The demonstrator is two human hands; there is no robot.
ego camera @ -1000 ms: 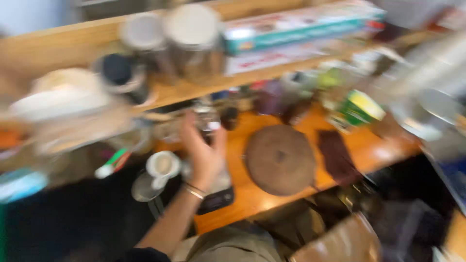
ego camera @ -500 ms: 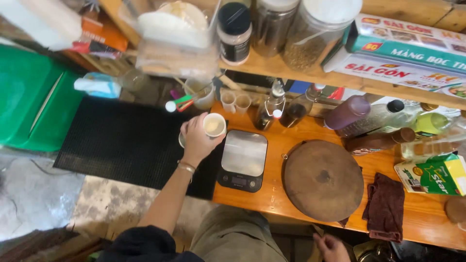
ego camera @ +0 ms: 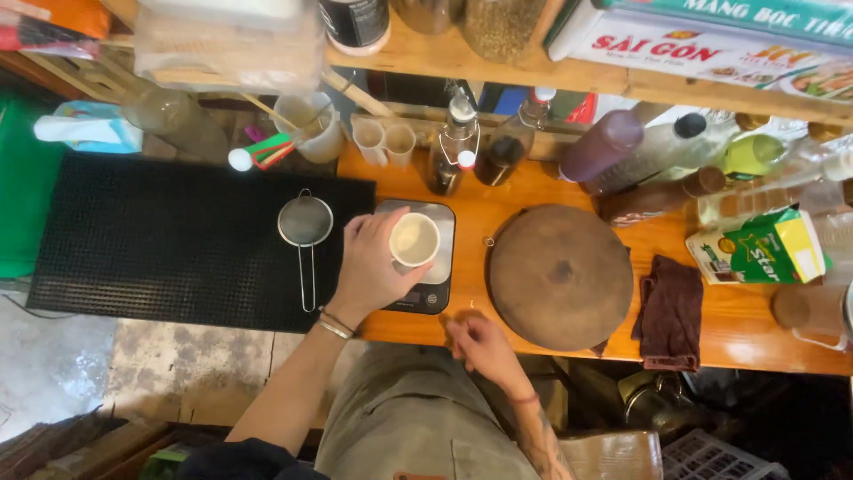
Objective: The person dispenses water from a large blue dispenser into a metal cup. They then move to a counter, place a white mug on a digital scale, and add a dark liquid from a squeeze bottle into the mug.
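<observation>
**Now: cup on the scale, your left hand wrapped round it**

Right, your left hand [ego camera: 373, 267] is curled around a small white cup [ego camera: 415, 240], thumb on the near side and fingers [ego camera: 360, 227] over the far rim. The cup holds something pale and sits over the platform of the kitchen scale [ego camera: 425, 258], near the centre of the wooden counter [ego camera: 746, 333]; whether its base touches the platform, you cannot tell from up here. Two thin bracelets [ego camera: 336, 324] ring that wrist.

Your right hand [ego camera: 480, 342] is down at 6 o'clock from the scale, resting at the counter's near edge, fingers loosely bent and holding nothing.

At 9 o'clock from the cup, a small metal strainer [ego camera: 305, 224] lies on the black rubber mat [ego camera: 169, 240], its handle pointing back towards you. At 3 o'clock, just beside the scale, a round wooden board [ego camera: 560, 276] lies flat, and past it at 3 o'clock again is a crumpled dark brown cloth [ego camera: 668, 311].

Up at 12 o'clock, two swing-top glass bottles [ego camera: 455, 142] stand against the back rail, with two little pale cups [ego camera: 384, 142] at 11 o'clock. Far right, a green and white carton [ego camera: 755, 249] lies tilted among lying plastic bottles [ego camera: 622, 147].
</observation>
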